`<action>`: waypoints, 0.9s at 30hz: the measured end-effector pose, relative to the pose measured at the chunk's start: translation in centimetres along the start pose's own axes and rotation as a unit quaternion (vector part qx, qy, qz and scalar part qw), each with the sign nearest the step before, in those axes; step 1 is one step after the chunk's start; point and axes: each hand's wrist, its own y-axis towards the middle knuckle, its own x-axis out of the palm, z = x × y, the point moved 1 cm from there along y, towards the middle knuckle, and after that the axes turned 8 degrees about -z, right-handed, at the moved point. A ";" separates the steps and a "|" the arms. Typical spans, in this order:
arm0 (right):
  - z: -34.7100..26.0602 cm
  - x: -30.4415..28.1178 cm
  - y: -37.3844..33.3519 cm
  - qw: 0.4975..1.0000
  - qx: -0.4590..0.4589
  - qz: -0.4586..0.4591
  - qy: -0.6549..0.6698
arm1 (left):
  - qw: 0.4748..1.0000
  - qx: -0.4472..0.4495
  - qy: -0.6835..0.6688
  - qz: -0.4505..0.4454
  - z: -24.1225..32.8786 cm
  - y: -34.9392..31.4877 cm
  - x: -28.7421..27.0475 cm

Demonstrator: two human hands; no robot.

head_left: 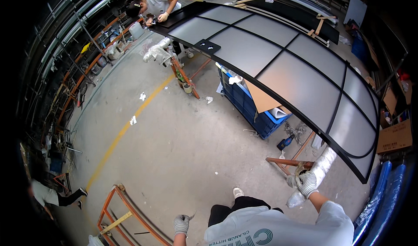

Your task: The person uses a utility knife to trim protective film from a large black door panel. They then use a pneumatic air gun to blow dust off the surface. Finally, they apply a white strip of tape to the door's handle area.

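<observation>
My left hand [181,225], in a grey-striped glove, hangs low over the floor with fingers curled. A thin wisp sticks out beside them, too small to name. At the lower right my right hand [307,183], gloved alike, is beside the plastic-wrapped beam [323,164] of an orange trestle [291,162]. Its fingers look bent inward; what they hold, if anything, is hidden. Over that beam lies a large black-framed door panel [257,41] with frosted panes and black bars. A small black plate [207,46] rests near its left edge.
At the panel's far end a person [157,4] in gloves bends over it. Beneath stands a blue crate [248,104] with cardboard; a blue power tool [285,142] lies nearby. An orange frame [126,217] is at lower left. Blue-wrapped rolls [383,202] stand right, racks [74,33] left.
</observation>
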 end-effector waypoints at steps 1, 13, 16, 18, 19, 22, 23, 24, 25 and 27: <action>0.1 0.4 0.0 1.000 0.013 -0.011 -0.014 | 0.999 0.006 0.040 0.011 0.6 1.0 -1.5; -4.3 3.3 7.1 0.963 0.185 -0.111 0.159 | 0.990 0.053 -0.003 -0.132 15.2 22.2 -8.9; -15.3 3.3 18.0 0.921 0.103 -0.087 0.366 | 0.978 0.104 0.032 -0.175 23.8 27.4 -10.7; -23.9 2.3 26.3 0.937 -0.074 -0.059 0.336 | 0.955 0.197 0.032 -0.220 32.1 27.2 -13.9; -28.9 0.7 30.0 0.936 -0.133 -0.038 0.322 | 0.939 0.217 0.023 -0.264 35.2 27.8 -15.1; -40.4 -5.4 38.5 0.939 -0.252 -0.051 0.228 | 0.890 0.354 0.049 -0.284 39.7 31.0 -17.8; -42.2 -6.3 40.6 0.943 -0.256 -0.106 0.183 | 0.871 0.391 0.050 -0.292 41.8 31.6 -19.2; -43.2 -6.8 42.2 0.942 -0.255 -0.167 0.140 | 0.873 0.362 0.010 -0.328 43.7 32.3 -20.5; -43.6 -7.2 43.4 0.931 -0.218 -0.202 0.213 | 0.872 0.327 -0.027 -0.363 45.5 33.0 -22.0; -42.2 -7.5 45.4 0.906 -0.155 -0.283 0.275 | 0.855 0.281 -0.098 -0.425 47.9 35.8 -23.3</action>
